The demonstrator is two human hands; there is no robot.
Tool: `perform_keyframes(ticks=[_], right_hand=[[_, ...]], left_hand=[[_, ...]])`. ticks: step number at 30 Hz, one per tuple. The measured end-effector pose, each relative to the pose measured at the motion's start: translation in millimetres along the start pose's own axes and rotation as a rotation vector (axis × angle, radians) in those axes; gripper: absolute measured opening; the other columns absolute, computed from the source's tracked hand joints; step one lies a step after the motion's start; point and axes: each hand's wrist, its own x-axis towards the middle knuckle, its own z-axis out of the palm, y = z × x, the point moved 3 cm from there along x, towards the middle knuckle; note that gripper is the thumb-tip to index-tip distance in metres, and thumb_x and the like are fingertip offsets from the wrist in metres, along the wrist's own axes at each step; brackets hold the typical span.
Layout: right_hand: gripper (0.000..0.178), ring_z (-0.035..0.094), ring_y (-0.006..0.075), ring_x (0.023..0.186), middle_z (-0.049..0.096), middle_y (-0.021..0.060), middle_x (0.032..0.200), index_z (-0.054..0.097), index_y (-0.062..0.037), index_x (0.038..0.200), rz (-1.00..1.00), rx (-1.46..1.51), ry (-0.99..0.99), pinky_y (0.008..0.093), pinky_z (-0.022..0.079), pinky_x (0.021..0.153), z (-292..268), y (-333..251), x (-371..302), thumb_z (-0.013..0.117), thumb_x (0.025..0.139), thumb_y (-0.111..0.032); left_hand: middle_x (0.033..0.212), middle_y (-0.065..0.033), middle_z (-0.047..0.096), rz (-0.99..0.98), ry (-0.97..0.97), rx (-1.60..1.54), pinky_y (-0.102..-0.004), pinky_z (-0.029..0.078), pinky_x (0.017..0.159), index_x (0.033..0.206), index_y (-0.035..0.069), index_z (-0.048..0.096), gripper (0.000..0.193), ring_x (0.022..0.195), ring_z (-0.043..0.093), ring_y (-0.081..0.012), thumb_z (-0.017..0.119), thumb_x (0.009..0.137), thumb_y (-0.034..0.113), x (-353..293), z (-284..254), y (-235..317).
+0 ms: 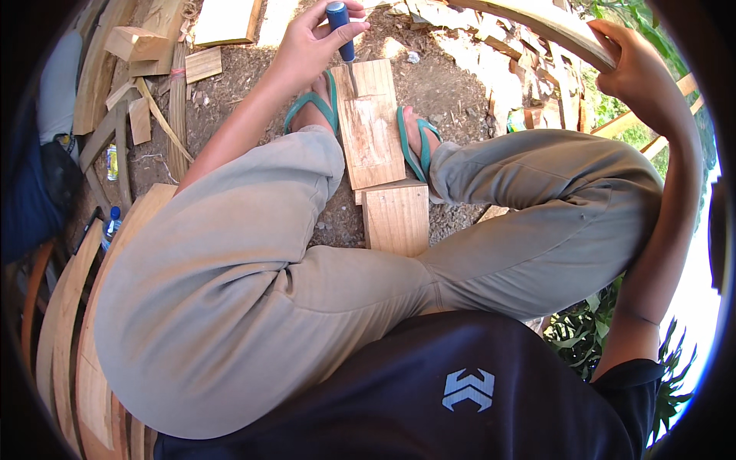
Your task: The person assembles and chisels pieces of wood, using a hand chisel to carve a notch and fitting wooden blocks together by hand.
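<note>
A blue-handled chisel (343,37) stands nearly upright in my left hand (313,40), the fingers wrapped round its handle. Its narrow blade meets the far end of a pale wooden block (374,136) that lies between my feet. The block's near end rests by a second wooden block (396,220) between my legs. Raised at the upper right, my right hand (640,73) grips the end of a long wooden piece (548,24), which stretches leftward past the picture's top edge. A clear gap separates that piece from the chisel.
Green flip-flops (418,149) on my feet flank the block. Planks (103,69) and offcuts lie at the left, with curved boards (96,360) beside my left leg. A bottle (112,224) stands among them. Wood scraps (502,38) are piled at the far right.
</note>
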Motion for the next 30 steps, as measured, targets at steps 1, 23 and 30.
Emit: perform_keyframes(ticks=[1, 23, 30], right_hand=[[0.064, 0.062, 0.0278, 0.115, 0.062, 0.0190, 0.123, 0.053, -0.0017, 0.136, 0.011, -0.009, -0.008, 0.0357, 0.046, 0.099, 2, -1, -1, 0.066, 0.074, -0.003], [0.066, 0.061, 0.0245, 0.113, 0.061, 0.0173, 0.121, 0.051, -0.0020, 0.138, 0.081, 0.037, -0.114, 0.0342, 0.046, 0.097, 5, -2, -8, 0.065, 0.074, 0.002], [0.064, 0.062, 0.0247, 0.114, 0.061, 0.0176, 0.121, 0.051, 0.0006, 0.137, 0.017, 0.136, -0.066, 0.0346, 0.047, 0.098, 11, 19, -11, 0.065, 0.074, 0.003]], left_hand=[[0.099, -0.0040, 0.065, 0.003, -0.002, 0.005, -0.0276, 0.054, 0.081, 0.115, 0.002, 0.059, 0.025, 0.091, 0.064, -0.0120, 0.069, 0.093, 0.006, 4, -4, -8], [0.107, -0.0079, 0.064, -0.067, -0.204, 0.099, -0.0355, 0.046, 0.096, 0.121, 0.005, 0.053, 0.026, 0.101, 0.062, -0.0171, 0.055, 0.098, 0.017, 11, -37, -20], [0.112, -0.0105, 0.066, 0.103, -0.225, 0.444, -0.0387, 0.055, 0.098, 0.118, 0.005, 0.054, 0.032, 0.111, 0.068, -0.0259, 0.070, 0.094, 0.019, 7, -35, -11]])
